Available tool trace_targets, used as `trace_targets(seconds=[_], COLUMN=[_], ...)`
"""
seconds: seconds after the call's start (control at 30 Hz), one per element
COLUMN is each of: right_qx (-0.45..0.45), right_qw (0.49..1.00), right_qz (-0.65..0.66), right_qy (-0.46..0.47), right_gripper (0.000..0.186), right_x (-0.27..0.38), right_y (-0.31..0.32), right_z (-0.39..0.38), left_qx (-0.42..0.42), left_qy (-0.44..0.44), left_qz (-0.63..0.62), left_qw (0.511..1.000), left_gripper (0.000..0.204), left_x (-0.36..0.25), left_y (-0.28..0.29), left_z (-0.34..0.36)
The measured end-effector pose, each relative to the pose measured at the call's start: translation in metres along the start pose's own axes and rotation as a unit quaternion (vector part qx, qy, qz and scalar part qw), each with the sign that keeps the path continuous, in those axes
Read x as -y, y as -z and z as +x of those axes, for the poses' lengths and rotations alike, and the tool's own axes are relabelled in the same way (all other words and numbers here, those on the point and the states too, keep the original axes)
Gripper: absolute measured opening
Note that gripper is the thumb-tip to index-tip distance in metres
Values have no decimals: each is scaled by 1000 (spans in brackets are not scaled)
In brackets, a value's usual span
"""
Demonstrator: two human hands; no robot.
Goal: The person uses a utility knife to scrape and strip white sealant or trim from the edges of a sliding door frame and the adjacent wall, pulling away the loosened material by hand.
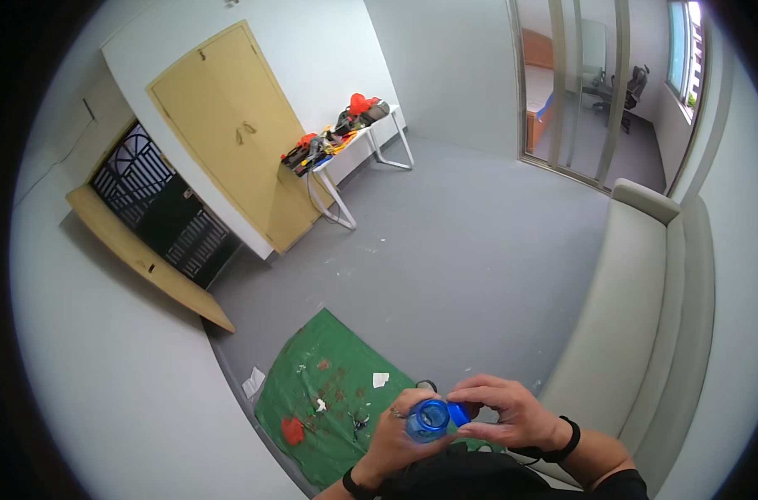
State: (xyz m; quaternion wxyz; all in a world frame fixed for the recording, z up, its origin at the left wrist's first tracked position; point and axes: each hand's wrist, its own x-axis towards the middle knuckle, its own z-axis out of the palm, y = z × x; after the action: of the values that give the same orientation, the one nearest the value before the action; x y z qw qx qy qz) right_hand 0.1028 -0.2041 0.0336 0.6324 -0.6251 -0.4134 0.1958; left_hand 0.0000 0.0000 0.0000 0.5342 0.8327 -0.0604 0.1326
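Head view, with clock directions taken from the picture's middle: near half past five, the left hand point(398, 439) is wrapped around a clear blue bottle point(426, 422), its open mouth facing up toward the camera. At five o'clock the right hand point(500, 410) pinches a blue cap point(458, 414) between thumb and fingers, just beside the bottle's mouth at the mouth's three o'clock; whether the two touch cannot be told. A black wristband point(569, 439) circles the right wrist, and another dark band point(356, 483) the left.

At seven o'clock a green sheet point(300, 367) covers part of the grey floor point(446, 250), bearing a red item point(292, 431), a white paper point(381, 380) and brownish stains. Toward four o'clock runs a pale sofa point(617, 308).

Near half past eleven a white tabletop point(394, 109) carries a jumble of red, black and yellow items point(312, 152). Tan double doors point(229, 133) stand at ten o'clock, and a dark metal gate point(179, 221) just past nine. At two o'clock, behind glass panels point(596, 92), is an office chair point(635, 87).
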Motion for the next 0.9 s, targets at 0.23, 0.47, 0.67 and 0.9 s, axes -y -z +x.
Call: trace_targets(seconds=[0.23, 0.47, 0.67, 0.9], right_qx=[-2, 171, 137, 20], right_qw=[992, 956, 971, 971], right_qz=[-104, -190, -192, -237], right_qy=[69, 142, 24, -32], right_gripper=[41, 37, 31, 30], right_x=[-47, -72, -100, -199], right_y=[28, 59, 110, 203], right_z=[160, 307, 407, 541], left_qx=[69, 473, 497, 270], left_qy=[8, 242, 241, 174], left_qz=[4, -192, -254, -48], left_qw=[998, 825, 794, 946], left_gripper=[65, 69, 59, 66], left_x=[83, 162, 202, 284], left_y=[69, 178, 201, 199], left_z=[130, 283, 396, 553])
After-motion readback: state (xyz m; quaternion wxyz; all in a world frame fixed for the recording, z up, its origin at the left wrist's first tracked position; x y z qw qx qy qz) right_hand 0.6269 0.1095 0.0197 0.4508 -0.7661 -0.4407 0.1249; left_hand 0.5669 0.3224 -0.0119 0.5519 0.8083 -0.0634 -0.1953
